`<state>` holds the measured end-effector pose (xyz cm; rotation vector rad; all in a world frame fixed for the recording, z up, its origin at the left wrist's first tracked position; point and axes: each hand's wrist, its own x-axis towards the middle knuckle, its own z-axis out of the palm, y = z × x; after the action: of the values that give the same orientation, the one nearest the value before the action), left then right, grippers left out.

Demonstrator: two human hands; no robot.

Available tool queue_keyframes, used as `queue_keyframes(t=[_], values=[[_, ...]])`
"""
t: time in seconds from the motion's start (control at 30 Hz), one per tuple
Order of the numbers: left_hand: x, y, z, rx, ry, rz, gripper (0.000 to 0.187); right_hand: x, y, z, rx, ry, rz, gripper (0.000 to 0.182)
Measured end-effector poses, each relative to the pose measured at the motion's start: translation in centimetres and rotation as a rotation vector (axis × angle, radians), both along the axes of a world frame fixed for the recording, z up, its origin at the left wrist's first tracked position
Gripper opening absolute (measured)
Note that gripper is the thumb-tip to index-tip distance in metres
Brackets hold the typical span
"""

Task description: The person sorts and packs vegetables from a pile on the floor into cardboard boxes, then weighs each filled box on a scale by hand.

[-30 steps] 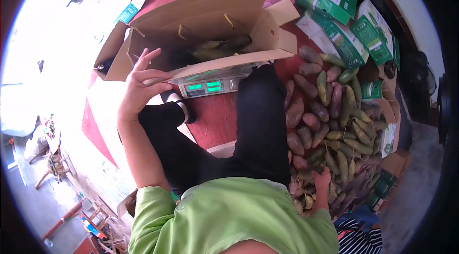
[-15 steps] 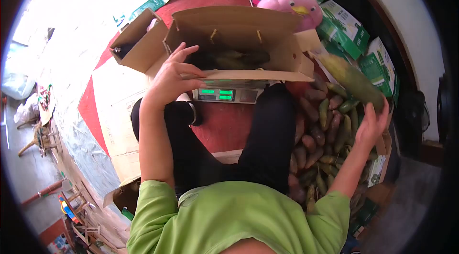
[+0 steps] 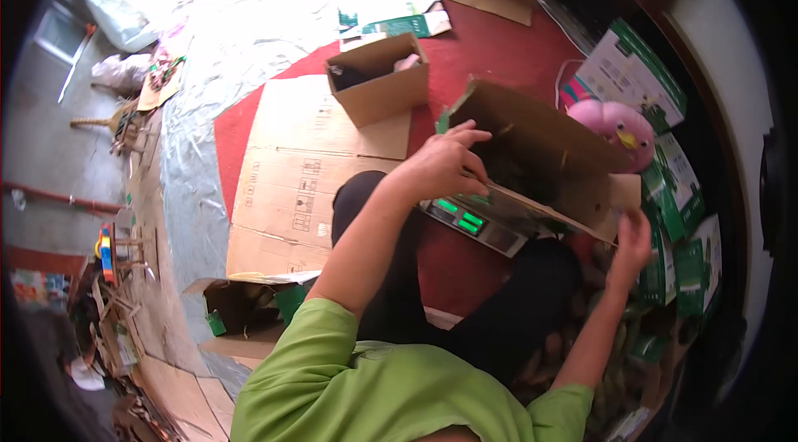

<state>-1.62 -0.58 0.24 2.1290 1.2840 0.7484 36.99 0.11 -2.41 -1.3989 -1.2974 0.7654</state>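
Observation:
An open cardboard box point(image 3: 573, 202) with string handles sits at a slant above a digital scale point(image 3: 499, 236) with lit green digits. My left hand point(image 3: 440, 163) grips its near left edge, fingers curled over the rim. At the opposite end, my right hand point(image 3: 633, 242) closes on the near right corner, slightly blurred. The inside of the box is dark, and I cannot make out its contents. By my right forearm lies a shadowed heap of potato-like tubers point(image 3: 544, 359), partly hidden by my leg and arm.
A smaller open carton point(image 3: 382, 88) stands on flattened cardboard point(image 3: 283, 167) to the left. Beyond the large box are a pink duck-faced balloon-like toy point(image 3: 611, 130) and green-and-white cartons point(image 3: 636, 76). Another open box point(image 3: 245, 313) sits beside my left elbow.
The large green, elongated vegetable has left my right hand, which now grips the box corner. My view has turned left, so the box and scale appear farther right and slanted.

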Motion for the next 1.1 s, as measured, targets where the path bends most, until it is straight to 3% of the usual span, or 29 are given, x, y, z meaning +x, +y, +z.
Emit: queue_keyframes(t=[0.07, 0.17, 0.23, 0.27, 0.33, 0.4, 0.43, 0.47, 0.53, 0.6, 0.63, 0.7, 0.77, 0.9, 1.03, 1.1], values=[[-0.1, 0.0, 0.2, 0.006, 0.012, 0.029, 0.017, 2.8, -2.0, -1.4, 0.011, -0.016, -0.209, 0.030], [0.1, -0.5, 0.5, 0.005, 0.011, 0.053, 0.016, 7.7, -5.1, -4.4, 0.030, -0.111, -0.311, 0.029], [0.0, -0.4, 0.1, 0.031, -0.016, 0.050, 0.018, 11.0, -6.7, -8.6, -0.241, 0.056, -0.365, 0.030], [0.1, -0.1, 0.0, 0.024, -0.030, 0.034, 0.018, 11.5, -7.3, -9.8, -0.244, 0.043, -0.383, 0.030], [-0.1, 0.1, -0.4, 0.047, -0.012, 0.056, 0.018, 13.4, -9.3, -11.5, -0.269, -0.341, -0.254, 0.030], [0.0, 0.1, -0.5, 0.112, 0.016, 0.077, 0.019, 12.5, -10.7, -11.5, -0.361, -0.228, -0.301, 0.029], [0.0, 0.1, -0.3, 0.094, 0.010, 0.090, 0.019, 13.0, -11.2, -12.3, -0.406, -0.437, -0.340, 0.029], [0.1, 0.1, -0.2, 0.072, 0.003, 0.099, 0.018, 14.2, -11.8, -14.4, -0.475, -0.177, -0.395, 0.029], [0.3, 0.3, -0.4, 0.046, -0.013, 0.120, 0.017, 17.5, -13.6, -20.1, -0.394, -0.362, -0.332, 0.029], [0.6, 0.3, -0.2, 0.015, -0.043, 0.127, 0.016, 13.4, -15.0, -17.0, -0.573, -0.039, -0.409, 0.032], [0.7, 0.3, -0.1, 0.033, -0.023, 0.138, 0.014, 12.4, -15.5, -17.4, -0.580, -0.041, -0.423, 0.032], [0.8, 0.5, -0.3, 0.029, -0.035, 0.139, 0.014, 11.7, -17.8, -19.7, -0.501, 0.417, -0.445, 0.026], [1.2, 0.5, 0.2, 0.020, -0.046, 0.176, 0.016, 13.3, -20.2, -24.1, -0.473, 0.300, -0.415, 0.023], [1.5, 0.7, 0.0, 0.032, -0.010, 0.203, 0.018, 13.0, -23.1, -25.5, -0.537, 0.134, -0.414, 0.018], [1.6, 0.8, 0.3, -0.052, -0.045, 0.224, 0.017, 12.6, -25.7, -28.7, -0.497, 0.402, -0.540, 0.013], [1.8, 0.7, 0.4, -0.062, -0.052, 0.218, 0.017, 12.0, -26.5, -29.3, -0.733, 0.164, -0.586, 0.009]])
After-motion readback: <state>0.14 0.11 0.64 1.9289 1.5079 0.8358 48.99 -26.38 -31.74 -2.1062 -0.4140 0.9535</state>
